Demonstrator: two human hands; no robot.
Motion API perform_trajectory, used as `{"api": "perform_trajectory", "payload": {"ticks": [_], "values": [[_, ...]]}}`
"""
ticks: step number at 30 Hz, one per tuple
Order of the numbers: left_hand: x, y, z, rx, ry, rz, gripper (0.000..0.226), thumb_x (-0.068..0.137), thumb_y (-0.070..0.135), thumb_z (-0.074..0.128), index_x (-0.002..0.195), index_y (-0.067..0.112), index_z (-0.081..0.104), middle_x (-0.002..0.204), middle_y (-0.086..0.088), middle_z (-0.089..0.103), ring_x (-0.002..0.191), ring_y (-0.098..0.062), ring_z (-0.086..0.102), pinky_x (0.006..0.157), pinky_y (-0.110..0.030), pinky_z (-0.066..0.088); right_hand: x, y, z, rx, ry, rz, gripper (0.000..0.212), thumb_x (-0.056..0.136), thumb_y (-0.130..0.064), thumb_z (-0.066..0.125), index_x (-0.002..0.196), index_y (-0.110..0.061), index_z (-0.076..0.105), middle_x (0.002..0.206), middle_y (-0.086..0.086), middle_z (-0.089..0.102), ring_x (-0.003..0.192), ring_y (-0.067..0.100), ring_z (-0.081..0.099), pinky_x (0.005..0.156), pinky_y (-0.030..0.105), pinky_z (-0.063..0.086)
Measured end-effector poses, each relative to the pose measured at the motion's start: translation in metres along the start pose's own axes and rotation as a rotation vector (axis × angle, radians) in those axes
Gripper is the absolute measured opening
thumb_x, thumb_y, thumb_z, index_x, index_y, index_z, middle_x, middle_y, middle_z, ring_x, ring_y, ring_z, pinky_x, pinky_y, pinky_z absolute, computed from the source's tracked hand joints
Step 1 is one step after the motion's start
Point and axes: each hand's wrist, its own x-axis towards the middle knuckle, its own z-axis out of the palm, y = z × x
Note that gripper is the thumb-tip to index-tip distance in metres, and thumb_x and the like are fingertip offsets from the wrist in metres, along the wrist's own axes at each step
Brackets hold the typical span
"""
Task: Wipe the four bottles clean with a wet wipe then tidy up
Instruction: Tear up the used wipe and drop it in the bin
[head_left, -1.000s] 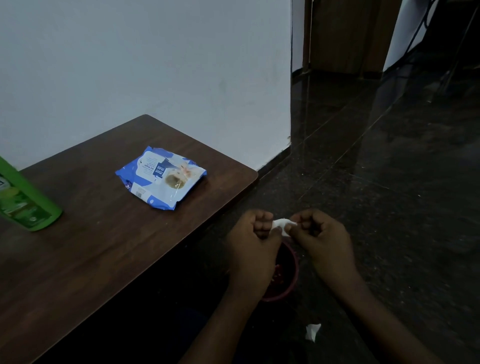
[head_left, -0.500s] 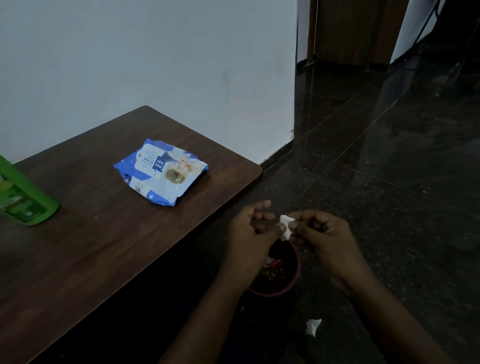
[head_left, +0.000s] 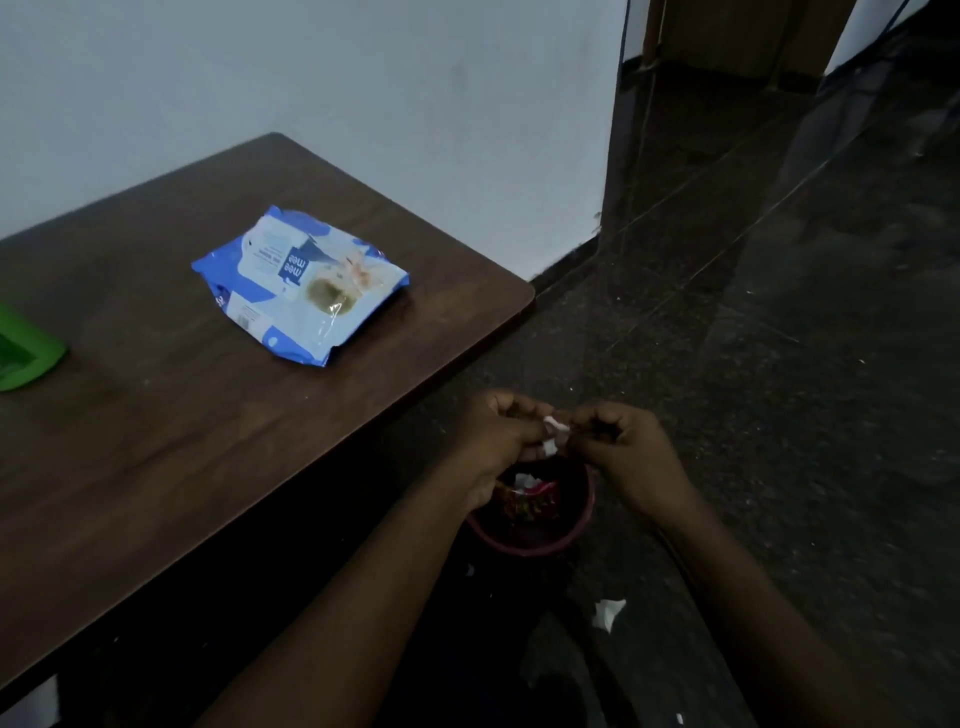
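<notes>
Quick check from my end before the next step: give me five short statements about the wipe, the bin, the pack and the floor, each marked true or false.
1. Both hands, the left hand and the right hand, pinch the small white wipe between them. True.
2. The hands are over the table. False: they are past its edge, above the red bin on the floor.
3. The blue wipes pack lies flat on the table. True.
4. The bin is empty. False: white scraps and coloured wrappers lie inside.
5. A white scrap lies on the dark floor beside the bin. True.
</notes>
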Motion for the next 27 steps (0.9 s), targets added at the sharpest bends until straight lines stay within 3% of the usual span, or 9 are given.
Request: {"api": "perform_trajectory", "payload": {"ticks": [3, 5, 7, 11, 17, 20, 23, 25, 27], "values": [[0.016, -0.013, -0.008, -0.1, -0.042, -0.128, 0.015, 0.088, -0.011, 0.07, 0.1, -0.004, 0.075, 0.1, -0.02, 0.079, 0.09, -0.03, 0.078, 0.088, -0.041, 0.063, 0.012, 0.024, 0.001, 0.013, 0.023, 0.044, 0.016, 0.082, 0.012, 0.072, 0.095, 0.003, 0.076, 0.09, 0.02, 0.078, 0.091, 0.043, 0.074, 0.084, 0.049, 0.061], [0.023, -0.023, -0.011, -0.18, -0.041, -0.184, 0.012, 0.089, -0.004, 0.072, 0.101, -0.004, 0.075, 0.098, -0.02, 0.079, 0.086, -0.028, 0.078, 0.082, -0.037, 0.064, 0.019, 0.037, 0.002, 0.005, -0.005, 0.073, 0.02, 0.082, 0.011, 0.072, 0.098, 0.0, 0.078, 0.094, 0.021, 0.078, 0.094, 0.042, 0.074, 0.092, 0.057, 0.058], [0.029, -0.032, -0.013, -0.212, -0.012, -0.213, 0.009, 0.09, -0.003, 0.074, 0.099, -0.004, 0.075, 0.094, -0.02, 0.079, 0.079, -0.024, 0.078, 0.073, -0.032, 0.064, 0.022, 0.05, 0.002, 0.0, -0.052, 0.103, 0.023, 0.085, 0.007, 0.072, 0.103, -0.006, 0.08, 0.098, 0.016, 0.079, 0.097, 0.037, 0.075, 0.096, 0.058, 0.056], [0.046, -0.048, -0.016, -0.183, 0.024, -0.24, 0.019, 0.088, -0.015, 0.069, 0.106, -0.01, 0.07, 0.089, -0.02, 0.077, 0.073, -0.022, 0.078, 0.064, -0.027, 0.063, 0.026, 0.067, 0.004, 0.04, -0.069, 0.169, 0.018, 0.089, 0.0, 0.071, 0.103, -0.007, 0.079, 0.099, 0.016, 0.079, 0.097, 0.038, 0.075, 0.096, 0.059, 0.056], [0.069, -0.075, -0.018, -0.009, 0.072, -0.226, 0.018, 0.081, -0.017, 0.074, 0.086, 0.0, 0.072, 0.09, -0.017, 0.076, 0.088, -0.028, 0.076, 0.086, -0.042, 0.064, 0.047, 0.099, 0.013, -0.175, -0.029, 0.204, 0.022, 0.085, 0.008, 0.069, 0.088, -0.012, 0.08, 0.086, 0.011, 0.079, 0.084, 0.038, 0.076, 0.083, 0.063, 0.059], [0.078, -0.083, -0.018, 0.024, 0.094, -0.221, 0.017, 0.082, -0.017, 0.075, 0.088, -0.002, 0.071, 0.09, -0.018, 0.075, 0.091, -0.029, 0.076, 0.085, -0.042, 0.065, 0.055, 0.111, 0.017, -0.243, -0.008, 0.213, 0.025, 0.083, 0.006, 0.071, 0.083, -0.018, 0.079, 0.08, 0.007, 0.079, 0.078, 0.036, 0.075, 0.077, 0.058, 0.061], [0.087, -0.089, -0.018, 0.086, 0.1, -0.212, 0.015, 0.084, -0.012, 0.076, 0.093, 0.0, 0.072, 0.097, -0.019, 0.075, 0.094, -0.029, 0.076, 0.075, -0.036, 0.065, 0.06, 0.122, 0.021, -0.309, 0.002, 0.213, 0.024, 0.084, 0.001, 0.072, 0.086, -0.021, 0.079, 0.078, 0.003, 0.078, 0.075, 0.033, 0.074, 0.069, 0.049, 0.06], [0.09, -0.092, -0.021, 0.166, 0.076, -0.215, 0.022, 0.087, -0.005, 0.077, 0.107, 0.002, 0.072, 0.106, -0.016, 0.076, 0.093, -0.024, 0.076, 0.071, -0.035, 0.064, 0.06, 0.129, 0.022, -0.357, -0.021, 0.221, 0.021, 0.088, -0.006, 0.073, 0.102, -0.019, 0.079, 0.089, -0.002, 0.079, 0.079, 0.023, 0.075, 0.072, 0.04, 0.061], [0.089, -0.095, -0.025, 0.24, 0.048, -0.211, 0.033, 0.09, 0.002, 0.077, 0.121, 0.01, 0.069, 0.112, -0.008, 0.074, 0.092, -0.017, 0.073, 0.073, -0.037, 0.062, 0.058, 0.134, 0.021, -0.408, -0.037, 0.25, 0.034, 0.089, -0.009, 0.074, 0.122, -0.015, 0.074, 0.106, -0.001, 0.076, 0.089, 0.014, 0.073, 0.079, 0.033, 0.061]]}}
